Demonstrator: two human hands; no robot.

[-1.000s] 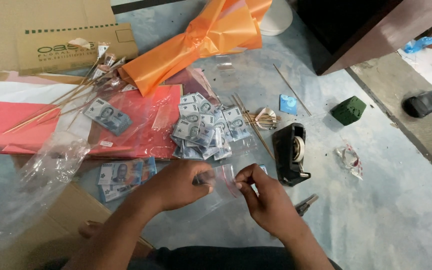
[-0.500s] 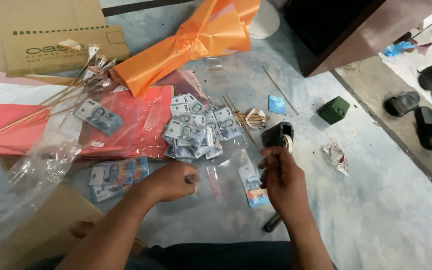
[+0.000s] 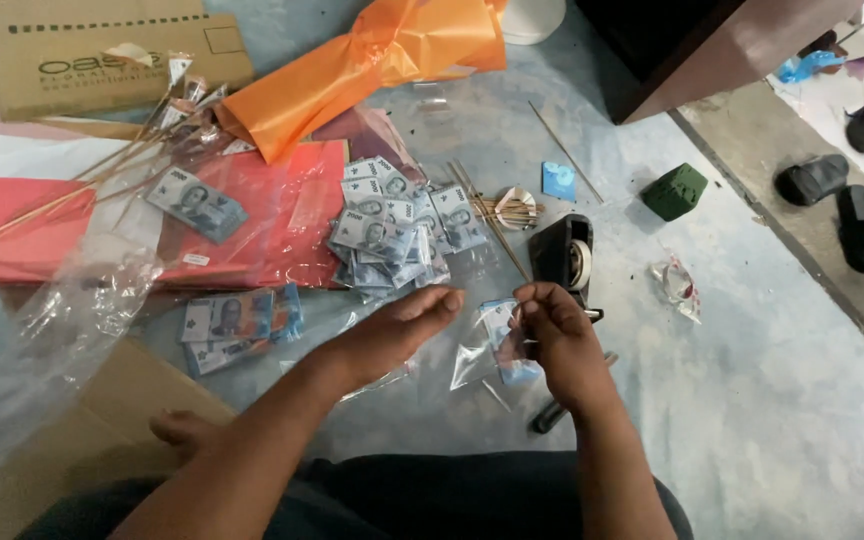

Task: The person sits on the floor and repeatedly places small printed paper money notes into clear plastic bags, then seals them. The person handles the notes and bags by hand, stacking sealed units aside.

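Observation:
My right hand (image 3: 555, 330) pinches the top of a small clear plastic sleeve with a folded banknote inside (image 3: 504, 340), just in front of the black tape dispenser (image 3: 565, 256). My left hand (image 3: 400, 328) hovers flat beside it with fingers extended toward the sleeve, holding nothing I can see. A pile of grey-blue banknotes (image 3: 392, 228) lies beyond both hands on clear plastic. Thin wooden sticks (image 3: 487, 215) lie next to the pile.
Red paper sheets (image 3: 132, 215) with one banknote (image 3: 196, 204) lie at left, orange wrapping (image 3: 372, 60) above. A cardboard box (image 3: 92, 55) is at top left, more banknotes (image 3: 232, 322) and clear plastic (image 3: 62, 330) at left. A green foam block (image 3: 674, 191) and black sandals (image 3: 852, 200) sit right.
My right hand went to the tape dispenser and came back to the sleeve, now lifting it by its top. My left hand let go of the plastic and opened flat.

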